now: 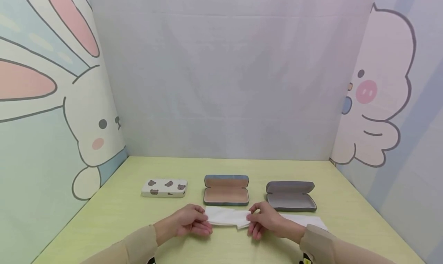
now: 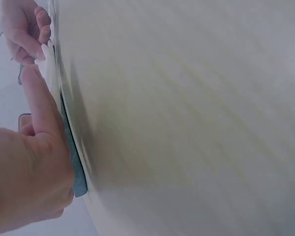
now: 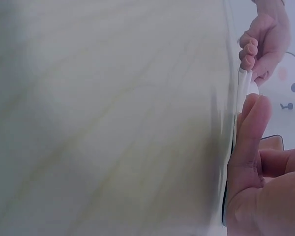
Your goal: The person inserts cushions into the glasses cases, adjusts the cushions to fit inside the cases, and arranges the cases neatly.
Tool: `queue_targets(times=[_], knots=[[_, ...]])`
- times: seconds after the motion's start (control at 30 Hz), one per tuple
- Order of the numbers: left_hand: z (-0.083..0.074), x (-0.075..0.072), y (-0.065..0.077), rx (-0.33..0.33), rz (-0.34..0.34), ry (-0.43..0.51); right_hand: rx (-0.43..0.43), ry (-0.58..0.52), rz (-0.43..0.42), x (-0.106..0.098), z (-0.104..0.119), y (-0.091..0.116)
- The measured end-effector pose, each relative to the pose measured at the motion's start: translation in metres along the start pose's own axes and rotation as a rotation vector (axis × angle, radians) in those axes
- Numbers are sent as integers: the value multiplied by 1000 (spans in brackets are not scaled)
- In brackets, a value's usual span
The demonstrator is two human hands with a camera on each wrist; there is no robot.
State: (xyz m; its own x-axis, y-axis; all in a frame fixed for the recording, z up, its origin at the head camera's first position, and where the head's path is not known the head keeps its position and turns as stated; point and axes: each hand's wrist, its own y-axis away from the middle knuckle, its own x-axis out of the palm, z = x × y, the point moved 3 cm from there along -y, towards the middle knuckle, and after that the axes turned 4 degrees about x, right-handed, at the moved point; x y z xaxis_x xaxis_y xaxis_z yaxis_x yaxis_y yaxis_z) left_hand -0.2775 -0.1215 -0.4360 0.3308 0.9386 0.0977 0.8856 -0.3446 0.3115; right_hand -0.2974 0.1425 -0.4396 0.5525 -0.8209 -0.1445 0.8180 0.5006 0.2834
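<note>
A folded white cloth [image 1: 225,216] is stretched between my two hands near the front of the table. My left hand [image 1: 192,221] pinches its left end between thumb and fingers. At the other end, my right hand [image 1: 265,220] pinches the cloth, and a loose corner hangs below its edge. In the right wrist view a white edge of the cloth [image 3: 243,86] runs between the hands, low over the tabletop. Just behind it an open glasses case [image 1: 226,191] with a blue shell and orange lining stands. A second white cloth [image 1: 304,220] lies partly hidden behind my right forearm.
To the left at the back is a closed white case [image 1: 164,188] with brown bear prints. An open dark grey glasses case [image 1: 291,196] stands at right. The yellow-green table [image 1: 232,166] meets a pale curtain [image 1: 228,83] behind, with cartoon-printed panels at both sides.
</note>
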Motion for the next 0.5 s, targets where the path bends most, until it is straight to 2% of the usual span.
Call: queue_targets(times=[0.5], knots=[[-9,-1,-3,31,19,26,8,-52,-8,-9,7,0]])
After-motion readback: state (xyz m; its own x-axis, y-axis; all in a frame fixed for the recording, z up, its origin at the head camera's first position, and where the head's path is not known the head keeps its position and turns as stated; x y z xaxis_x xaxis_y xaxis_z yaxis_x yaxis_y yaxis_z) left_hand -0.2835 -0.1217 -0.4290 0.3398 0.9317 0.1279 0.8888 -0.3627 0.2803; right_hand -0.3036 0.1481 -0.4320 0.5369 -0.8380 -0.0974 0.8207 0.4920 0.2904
